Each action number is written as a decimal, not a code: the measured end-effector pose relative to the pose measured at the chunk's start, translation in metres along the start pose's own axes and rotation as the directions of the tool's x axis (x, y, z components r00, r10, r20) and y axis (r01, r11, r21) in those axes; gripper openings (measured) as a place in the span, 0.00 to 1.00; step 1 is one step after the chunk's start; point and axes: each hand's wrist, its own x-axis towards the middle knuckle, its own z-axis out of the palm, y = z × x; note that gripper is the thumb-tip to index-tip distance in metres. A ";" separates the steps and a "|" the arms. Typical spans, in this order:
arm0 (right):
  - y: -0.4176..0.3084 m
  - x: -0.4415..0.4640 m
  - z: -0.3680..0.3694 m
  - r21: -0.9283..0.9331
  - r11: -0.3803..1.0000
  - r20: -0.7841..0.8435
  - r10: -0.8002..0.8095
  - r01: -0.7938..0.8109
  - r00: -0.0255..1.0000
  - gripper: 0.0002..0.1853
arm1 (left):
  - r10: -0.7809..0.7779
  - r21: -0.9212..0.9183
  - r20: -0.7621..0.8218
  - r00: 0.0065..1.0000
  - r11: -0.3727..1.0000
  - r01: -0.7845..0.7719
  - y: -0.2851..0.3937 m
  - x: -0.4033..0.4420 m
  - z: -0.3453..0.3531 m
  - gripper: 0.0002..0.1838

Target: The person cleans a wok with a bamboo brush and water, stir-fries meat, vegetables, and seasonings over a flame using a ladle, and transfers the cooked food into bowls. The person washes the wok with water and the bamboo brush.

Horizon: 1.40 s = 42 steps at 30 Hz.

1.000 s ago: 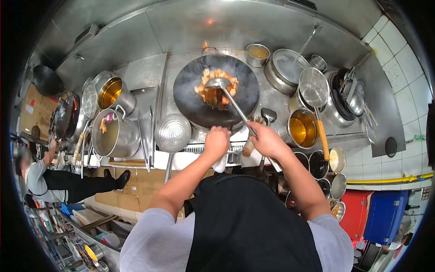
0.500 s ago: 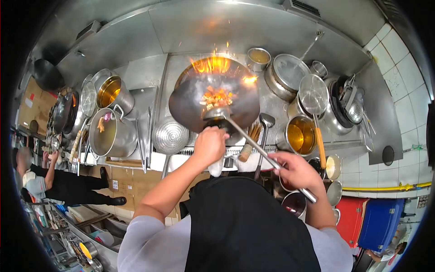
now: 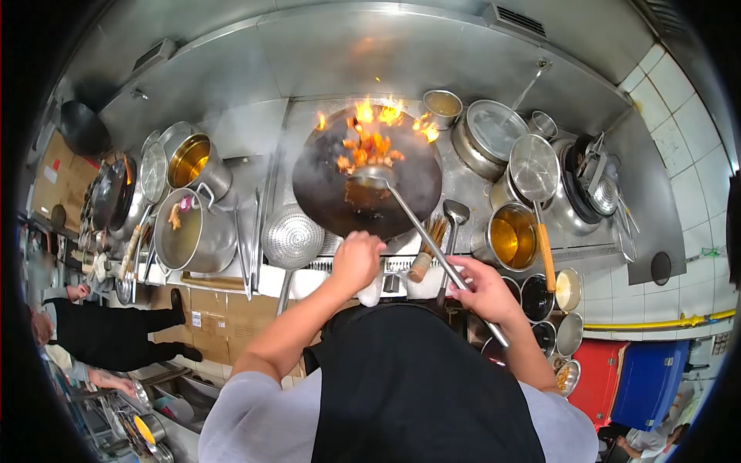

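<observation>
A dark wok (image 3: 320,181) sits over the burner, with flames along its far rim. Browned food pieces (image 3: 372,148) are in its far half, some apparently in the air. My right hand (image 3: 480,289) is closed around the long handle of a steel ladle (image 3: 373,177), whose bowl is inside the wok just below the food. At the wok's near edge, my left hand (image 3: 358,262) is wrapped round its grip, with a white cloth (image 3: 372,289) beneath. Right of the wok lie a bamboo brush (image 3: 421,266) and a dark spatula (image 3: 456,211).
A perforated skimmer (image 3: 293,236) and a large pot (image 3: 185,235) stand left. To the right are an oil pot (image 3: 512,236), a wire strainer (image 3: 534,166) and a lidded pot (image 3: 494,127). Another person (image 3: 100,332) stands far left; others are partly visible at the lower right.
The wok has tipped up and come back down, and the food has shifted toward its far side. Flames have flared behind it. My right hand has moved back along the ladle handle.
</observation>
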 end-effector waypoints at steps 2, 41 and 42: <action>-0.014 -0.016 -0.009 0.020 0.999 0.056 0.048 -0.050 0.997 0.34 | 0.000 0.027 -0.009 1.000 1.000 0.000 0.012 0.011 -0.025 0.10; -0.011 -0.001 0.074 0.067 0.995 -0.120 0.076 -0.069 0.990 0.31 | 0.125 -0.066 -0.039 0.991 0.990 -0.127 -0.046 0.003 -0.011 0.10; -0.010 -0.010 0.070 0.061 0.996 -0.114 0.070 -0.064 0.991 0.31 | 0.103 -0.020 0.000 0.995 0.994 -0.103 -0.043 0.014 -0.025 0.10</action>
